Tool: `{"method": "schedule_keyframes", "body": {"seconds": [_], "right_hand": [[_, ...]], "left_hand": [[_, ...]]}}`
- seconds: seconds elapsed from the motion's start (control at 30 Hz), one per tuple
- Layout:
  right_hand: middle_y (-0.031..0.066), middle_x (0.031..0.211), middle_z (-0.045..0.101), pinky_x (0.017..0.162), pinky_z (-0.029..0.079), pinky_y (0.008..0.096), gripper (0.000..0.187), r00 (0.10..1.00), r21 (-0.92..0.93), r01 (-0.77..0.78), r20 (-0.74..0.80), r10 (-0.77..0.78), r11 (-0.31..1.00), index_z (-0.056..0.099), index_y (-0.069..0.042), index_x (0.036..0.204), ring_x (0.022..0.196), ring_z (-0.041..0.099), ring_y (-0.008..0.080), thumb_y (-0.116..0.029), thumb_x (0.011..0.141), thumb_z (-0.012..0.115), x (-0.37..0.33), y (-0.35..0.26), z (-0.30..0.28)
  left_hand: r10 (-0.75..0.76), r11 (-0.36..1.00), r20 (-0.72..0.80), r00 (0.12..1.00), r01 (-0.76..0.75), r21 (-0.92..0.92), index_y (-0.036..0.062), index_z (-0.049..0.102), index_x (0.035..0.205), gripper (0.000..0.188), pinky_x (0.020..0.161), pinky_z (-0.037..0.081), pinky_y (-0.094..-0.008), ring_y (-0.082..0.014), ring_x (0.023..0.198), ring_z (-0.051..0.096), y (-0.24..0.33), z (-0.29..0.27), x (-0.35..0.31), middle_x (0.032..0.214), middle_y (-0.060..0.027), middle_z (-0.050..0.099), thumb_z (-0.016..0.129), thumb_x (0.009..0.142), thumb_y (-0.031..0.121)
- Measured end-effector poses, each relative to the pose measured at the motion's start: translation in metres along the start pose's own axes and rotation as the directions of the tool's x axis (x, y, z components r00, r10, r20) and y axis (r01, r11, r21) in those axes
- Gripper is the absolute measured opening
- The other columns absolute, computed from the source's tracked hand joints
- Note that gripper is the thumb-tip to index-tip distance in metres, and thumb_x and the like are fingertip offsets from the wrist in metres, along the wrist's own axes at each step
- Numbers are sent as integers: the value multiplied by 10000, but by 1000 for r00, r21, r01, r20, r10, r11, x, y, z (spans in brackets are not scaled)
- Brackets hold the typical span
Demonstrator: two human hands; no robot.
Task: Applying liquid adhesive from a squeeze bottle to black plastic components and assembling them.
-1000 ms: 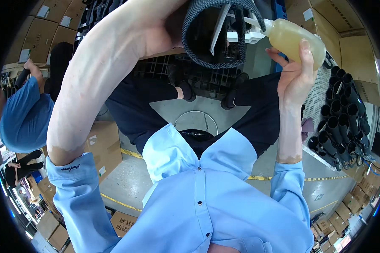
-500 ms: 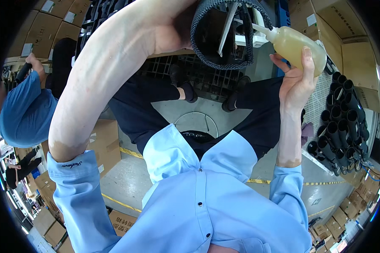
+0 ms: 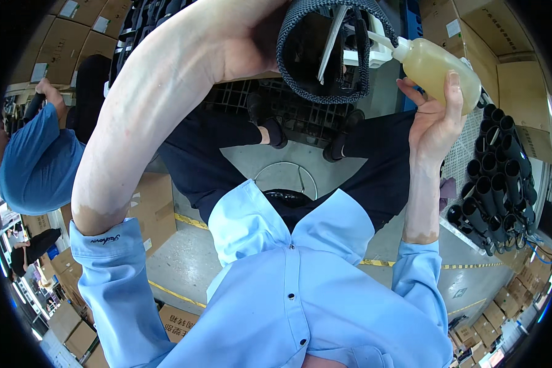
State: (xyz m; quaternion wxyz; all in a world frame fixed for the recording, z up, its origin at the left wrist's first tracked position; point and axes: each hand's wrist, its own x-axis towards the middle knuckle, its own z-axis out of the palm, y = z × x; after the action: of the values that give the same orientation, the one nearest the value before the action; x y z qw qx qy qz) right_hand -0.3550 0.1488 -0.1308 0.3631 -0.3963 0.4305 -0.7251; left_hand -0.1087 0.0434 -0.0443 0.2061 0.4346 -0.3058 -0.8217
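Note:
My right hand point(image 3: 435, 126) grips a soft squeeze bottle point(image 3: 441, 70) of cloudy yellowish liquid, its thumb along the near side. The bottle lies tilted. Its thin nozzle points left, over the rim of a short black tube point(image 3: 325, 97) with a ribbed, woven-looking edge, at the top of the view. Inside the tube's mouth stands a thin pale blade-like strip point(image 3: 332, 46). White plastic parts point(image 3: 377, 52) show behind its right rim. My left hand point(image 3: 248, 55) is against the tube's left side; its fingers are hidden behind the tube and in shadow.
Several black tubes point(image 3: 497, 178) lie stacked on a white perforated surface point(image 3: 457, 153) at the right. Cardboard boxes point(image 3: 521, 92) stand at the right and left. A black grid point(image 3: 227, 101) lies beyond my knees. Another person's blue-clad body point(image 3: 40, 162) is at the left.
My right hand and the squeeze bottle have shifted slightly to the right. The nozzle still reaches over the tube's rim. My left arm and the tube have hardly moved.

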Motion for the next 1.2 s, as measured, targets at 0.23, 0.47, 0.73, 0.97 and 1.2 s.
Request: {"method": "schedule_keyframes", "body": {"seconds": [0.23,0.47,0.73,0.97,1.2], "right_hand": [[193,1195,538,706,658,414,605,1000,-4,1,-24,-1,1000,382,16,1373,968,673,339,-284,941,681,-1,3,1],[188,1172,551,682,655,397,600,1000,35,-23,-4,23,999,385,23,1363,950,682,327,-280,938,681,-3,3,-6],[188,1157,568,655,647,382,592,999,12,-17,-42,18,1000,389,26,1355,903,694,316,-282,938,673,-3,2,-4],[185,1179,565,735,616,408,601,997,-42,-77,-20,77,996,382,42,1364,876,681,299,-326,954,622,-8,-3,-5],[197,1142,590,641,640,365,589,997,-5,-57,-55,57,998,402,35,1346,840,705,310,-305,937,656,-11,-4,-4]], "left_hand": [[-14,986,176,984,43,-160,20,219,1555,903,985,409,-540,-426,1298,408,2,-3,-6,1479,-291,350,614,933,542],[-102,992,139,985,112,-62,17,259,1537,899,986,413,-544,-421,1292,414,4,6,-6,1475,-292,356,640,917,545],[-107,895,484,868,297,-334,13,283,1522,875,978,425,-530,-405,1279,429,3,-33,17,1470,-284,369,641,920,538],[-77,989,283,956,109,-101,12,293,1513,866,967,435,-518,-395,1267,442,2,-8,1,1457,-276,384,642,921,538],[-56,996,239,969,69,-48,11,305,1502,856,957,443,-504,-386,1254,454,3,8,-7,1441,-268,401,645,921,540]]}}
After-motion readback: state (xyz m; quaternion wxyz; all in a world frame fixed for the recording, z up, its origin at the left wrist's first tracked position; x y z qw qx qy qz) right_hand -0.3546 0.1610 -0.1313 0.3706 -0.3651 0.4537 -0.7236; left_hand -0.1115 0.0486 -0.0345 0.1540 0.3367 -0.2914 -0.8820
